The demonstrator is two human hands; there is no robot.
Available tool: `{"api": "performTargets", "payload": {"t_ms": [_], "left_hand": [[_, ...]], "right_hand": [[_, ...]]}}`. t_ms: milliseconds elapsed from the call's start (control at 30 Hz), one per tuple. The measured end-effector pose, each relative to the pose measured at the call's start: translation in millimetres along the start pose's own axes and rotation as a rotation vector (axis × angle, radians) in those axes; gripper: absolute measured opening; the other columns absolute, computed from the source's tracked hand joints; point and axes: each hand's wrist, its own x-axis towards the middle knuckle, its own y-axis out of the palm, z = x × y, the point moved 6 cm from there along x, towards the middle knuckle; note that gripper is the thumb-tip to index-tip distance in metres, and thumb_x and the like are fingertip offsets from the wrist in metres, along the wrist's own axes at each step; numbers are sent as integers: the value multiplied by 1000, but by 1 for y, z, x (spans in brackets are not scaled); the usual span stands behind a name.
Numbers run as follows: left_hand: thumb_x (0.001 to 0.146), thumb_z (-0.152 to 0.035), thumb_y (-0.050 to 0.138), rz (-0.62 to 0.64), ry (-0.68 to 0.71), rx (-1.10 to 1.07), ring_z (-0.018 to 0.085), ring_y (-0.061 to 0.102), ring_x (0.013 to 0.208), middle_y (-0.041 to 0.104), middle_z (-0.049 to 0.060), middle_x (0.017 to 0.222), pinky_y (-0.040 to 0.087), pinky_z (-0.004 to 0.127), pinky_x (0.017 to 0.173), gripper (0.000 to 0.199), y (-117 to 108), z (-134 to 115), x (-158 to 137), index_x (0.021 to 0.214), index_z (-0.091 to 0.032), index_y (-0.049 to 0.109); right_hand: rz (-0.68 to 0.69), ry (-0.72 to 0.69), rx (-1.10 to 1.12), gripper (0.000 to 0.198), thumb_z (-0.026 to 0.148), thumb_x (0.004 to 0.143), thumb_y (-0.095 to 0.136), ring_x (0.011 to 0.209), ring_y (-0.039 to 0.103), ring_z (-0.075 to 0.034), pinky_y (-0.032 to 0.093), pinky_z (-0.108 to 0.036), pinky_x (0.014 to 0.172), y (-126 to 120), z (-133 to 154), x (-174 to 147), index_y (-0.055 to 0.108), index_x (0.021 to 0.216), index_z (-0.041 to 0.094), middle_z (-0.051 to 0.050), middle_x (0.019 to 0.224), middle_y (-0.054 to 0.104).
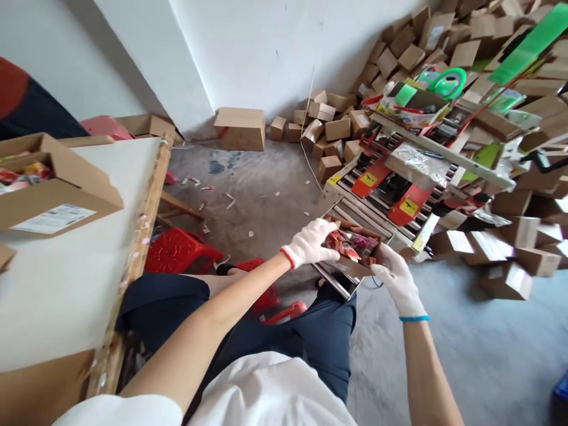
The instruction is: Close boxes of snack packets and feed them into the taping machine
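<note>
Both my hands wear white gloves and hold a small open cardboard box filled with colourful packets. My left hand grips the box's left side, with its fingers over the packets. My right hand holds the box's right side from below. The box hangs over the near end of a roller conveyor machine, above my knees.
A white table at left carries an open labelled carton. Red plastic stools stand by my legs. Several sealed cartons are heaped at right and along the wall; a larger box sits on the concrete floor.
</note>
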Motion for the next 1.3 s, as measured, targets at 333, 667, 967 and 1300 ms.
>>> {"api": "performTargets", "payload": {"t_ms": [333, 667, 967, 1300], "left_hand": [[93, -66, 55, 328, 72, 131, 24, 67, 85, 75, 9, 93, 43, 32, 70, 49, 49, 16, 52, 93, -23, 80], [84, -60, 73, -260, -265, 74, 29, 59, 106, 66, 12, 110, 45, 41, 93, 50, 56, 38, 37, 111, -19, 65], [101, -29, 42, 44, 75, 216, 32, 59, 105, 73, 14, 98, 42, 50, 90, 33, 75, 20, 60, 101, -20, 73], [102, -31, 43, -16, 83, 272, 29, 62, 99, 73, 13, 92, 43, 47, 87, 36, 65, 13, 50, 91, -18, 75]], "right_hand": [[458, -187, -693, 38, 45, 94, 58, 104, 66, -25, 50, -33, 92, 57, 7, 69, 76, 119, 22, -10, 113, 73], [-245, -179, -683, 61, 49, 86, 70, 115, 59, -31, 52, -46, 101, 42, 19, 43, 62, 136, 17, -16, 123, 63], [273, 149, -1132, 36, 13, 95, 47, 96, 71, -32, 55, -43, 82, 99, 18, 118, 80, 106, 20, -16, 103, 73], [82, -127, -907, 55, 16, 95, 45, 126, 60, -25, 51, -35, 103, 69, 51, 76, 53, 149, 24, -11, 146, 57]]}}
